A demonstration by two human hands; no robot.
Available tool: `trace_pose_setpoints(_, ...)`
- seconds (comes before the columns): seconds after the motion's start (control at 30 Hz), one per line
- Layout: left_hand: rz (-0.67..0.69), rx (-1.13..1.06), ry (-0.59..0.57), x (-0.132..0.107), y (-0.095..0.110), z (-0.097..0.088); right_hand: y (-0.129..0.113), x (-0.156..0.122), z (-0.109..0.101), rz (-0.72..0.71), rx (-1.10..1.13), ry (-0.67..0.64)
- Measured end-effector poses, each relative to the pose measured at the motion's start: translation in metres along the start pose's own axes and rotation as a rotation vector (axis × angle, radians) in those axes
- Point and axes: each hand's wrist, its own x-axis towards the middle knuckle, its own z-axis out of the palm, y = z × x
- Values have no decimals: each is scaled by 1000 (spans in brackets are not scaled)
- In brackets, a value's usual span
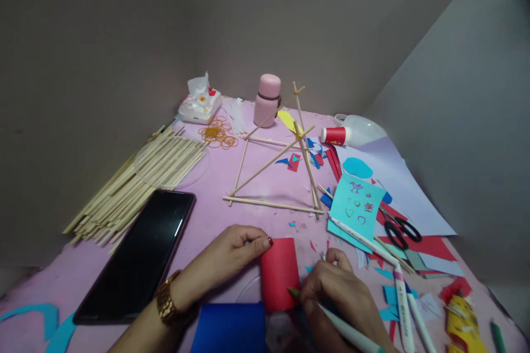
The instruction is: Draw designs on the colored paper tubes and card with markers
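A red piece of paper (279,276) lies in front of me at the lower middle. My left hand (238,248) grips its upper left edge, thumb on top and the other fingers curled behind. In my right hand (337,289) is a white-barrelled marker (345,330) with a green tip, and that tip meets the red paper near its right edge. Just below and left is a blue sheet of paper (229,328). Beyond the hands stands a frame of wooden sticks (269,161), its joints bound with rubber bands.
At left, a phone (141,256) lies beside a pile of sticks (124,193) under a clear disc. Rubber bands (219,132), a tissue pack (201,102) and a pink bottle (268,100) are behind. Scissors (399,229), a drawn-on turquoise paper (358,207) and loose markers (403,309) are at right.
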Motion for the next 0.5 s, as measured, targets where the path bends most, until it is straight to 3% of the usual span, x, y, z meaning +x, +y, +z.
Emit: trace_pose_setpoints(0.5,-7,-10,9,0,2,2,-6,2,-10,68,-71,-54)
